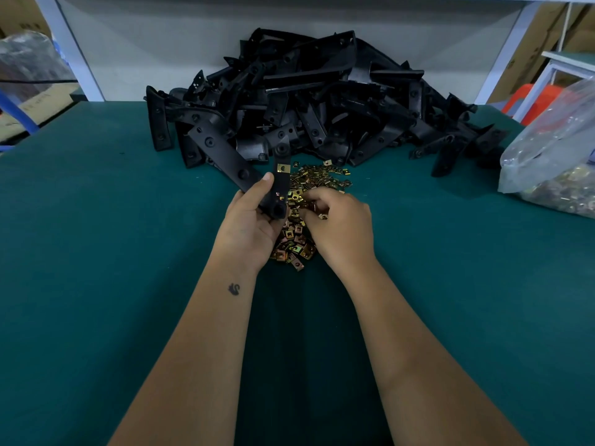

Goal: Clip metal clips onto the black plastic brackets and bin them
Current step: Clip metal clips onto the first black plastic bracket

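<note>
On the green mat [96, 252], the left hand [248, 226] grips a one-clip bracket [279, 185]; the right hand [338, 223] pinches loose clips [309, 181]; the bracket heap [306, 101] waits.

Green table [96, 220], grey wall [154, 53], cardboard boxes [541, 46]

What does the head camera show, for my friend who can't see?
The left hand holds a black bracket with a clip on it, while the right hand picks in a clip pile on a green table. Behind lies a bracket heap.
</note>
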Demonstrator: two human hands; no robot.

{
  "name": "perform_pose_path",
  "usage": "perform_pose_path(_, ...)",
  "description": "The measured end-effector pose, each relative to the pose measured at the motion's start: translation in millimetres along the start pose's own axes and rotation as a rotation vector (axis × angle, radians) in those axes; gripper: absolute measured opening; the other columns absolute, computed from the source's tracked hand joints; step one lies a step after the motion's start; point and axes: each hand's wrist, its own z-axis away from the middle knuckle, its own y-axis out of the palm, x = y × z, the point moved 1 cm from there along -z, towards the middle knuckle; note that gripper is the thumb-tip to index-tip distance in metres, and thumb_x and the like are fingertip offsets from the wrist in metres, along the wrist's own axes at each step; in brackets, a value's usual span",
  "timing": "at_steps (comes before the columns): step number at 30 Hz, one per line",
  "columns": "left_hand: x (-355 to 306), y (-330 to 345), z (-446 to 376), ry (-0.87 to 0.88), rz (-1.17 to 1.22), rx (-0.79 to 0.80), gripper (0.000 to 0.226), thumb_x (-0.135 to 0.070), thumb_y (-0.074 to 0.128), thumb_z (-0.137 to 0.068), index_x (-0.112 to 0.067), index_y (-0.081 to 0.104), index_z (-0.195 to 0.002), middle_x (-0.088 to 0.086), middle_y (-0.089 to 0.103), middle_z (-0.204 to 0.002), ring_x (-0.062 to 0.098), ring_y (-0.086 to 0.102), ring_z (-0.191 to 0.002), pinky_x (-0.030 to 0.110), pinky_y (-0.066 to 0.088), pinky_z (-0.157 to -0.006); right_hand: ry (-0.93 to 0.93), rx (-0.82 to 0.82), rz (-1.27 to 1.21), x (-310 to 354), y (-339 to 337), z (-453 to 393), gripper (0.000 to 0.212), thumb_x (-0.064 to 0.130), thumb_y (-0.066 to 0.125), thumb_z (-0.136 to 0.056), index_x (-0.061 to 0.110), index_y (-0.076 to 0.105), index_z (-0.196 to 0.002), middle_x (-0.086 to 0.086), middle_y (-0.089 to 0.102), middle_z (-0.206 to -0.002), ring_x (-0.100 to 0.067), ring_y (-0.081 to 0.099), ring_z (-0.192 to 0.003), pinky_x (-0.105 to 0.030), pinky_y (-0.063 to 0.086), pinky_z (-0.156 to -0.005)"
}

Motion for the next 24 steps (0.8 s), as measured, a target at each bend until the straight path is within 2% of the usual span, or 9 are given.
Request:
perform_pose_path(2,0.2,-0.1,-0.3,-0.001,0.0,-0.004,0.015,-0.017,0.065,-0.093,-0.011,0.055,-0.102,0.0,0.068,-0.075,0.009,0.064,-0.061,0.02,0.054,-0.059,0.015,-0.001,-0.05,1.1,-0.4,0.7,0.021,0.025,0.071,-0.087,0.022,0.074,-0.107,0.007,0.063,-0.082,-0.022,0.062,-0.088,-0.044,0.047,-0.09)
perform_pose_path(6,0.2,0.0,-0.4,-0.006,-0.005,-0.005,0.012,-0.017,0.065,-0.093,-0.012,0.056,-0.099,-0.002,0.067,-0.074,0.008,0.063,-0.063,0.02,0.055,-0.061,0.02,0.018,-0.111,0.8,0.6,0.8,0.013,0.023,0.065,-0.093,0.02,0.075,-0.099,0.004,0.073,-0.087,-0.019,0.065,-0.084,-0.044,0.048,-0.091)
perform_pose_path(10,0.3,-0.2,-0.6,-0.007,0.01,-0.016,0.013,-0.017,0.066,-0.093,-0.011,0.055,-0.099,0.001,0.066,-0.078,0.009,0.063,-0.062,0.02,0.054,-0.062,0.082,0.04,-0.165,-0.9,0.0,-0.9,0.017,0.018,0.058,-0.097,0.018,0.074,-0.102,0.007,0.071,-0.088,-0.012,0.063,-0.079,-0.024,0.048,-0.072)
perform_pose_path(13,0.5,-0.8,-0.8,-0.008,0.02,-0.024,0.014,-0.016,0.066,-0.092,-0.011,0.055,-0.097,0.001,0.066,-0.078,0.009,0.063,-0.062,0.02,0.054,-0.061,0.147,0.031,-0.29,-1.9,-0.7,-2.5,0.024,0.014,0.054,-0.099,0.017,0.072,-0.114,0.013,0.068,-0.096,-0.002,0.061,-0.084,-0.007,0.044,-0.072)
perform_pose_path(16,0.1,-1.5,-0.9,-0.012,0.025,-0.024,0.014,-0.016,0.067,-0.092,-0.011,0.055,-0.097,0.001,0.067,-0.077,0.009,0.064,-0.063,0.021,0.055,-0.061,0.218,0.034,-0.451,-2.3,-1.4,-3.7,0.028,0.009,0.051,-0.1,0.016,0.07,-0.118,0.006,0.071,-0.106,-0.008,0.067,-0.091,-0.017,0.051,-0.083)
perform_pose_path(21,0.2,-2.5,-1.1,-0.015,0.045,-0.022,0.015,-0.016,0.068,-0.091,-0.011,0.055,-0.097,0.003,0.068,-0.077,0.009,0.066,-0.06,0.021,0.055,-0.062,0.264,0.005,-0.558,-2.6,-2.2,-4.6,0.027,0.007,0.052,-0.099,0.019,0.07,-0.115,0.01,0.071,-0.099,0.002,0.067,-0.073,-0.009,0.048,-0.069)
perform_pose_path(24,-0.7,-3.0,-0.9,-0.008,0.084,-0.017,0.015,-0.015,0.068,-0.09,-0.01,0.055,-0.097,0.002,0.068,-0.073,0.01,0.065,-0.058,0.021,0.054,-0.061,0.283,-0.075,-0.535,-3.1,-5.1,-4.8,0.023,0.009,0.055,-0.097,0.019,0.071,-0.111,0.011,0.071,-0.094,-0.003,0.068,-0.077,-0.01,0.047,-0.068)
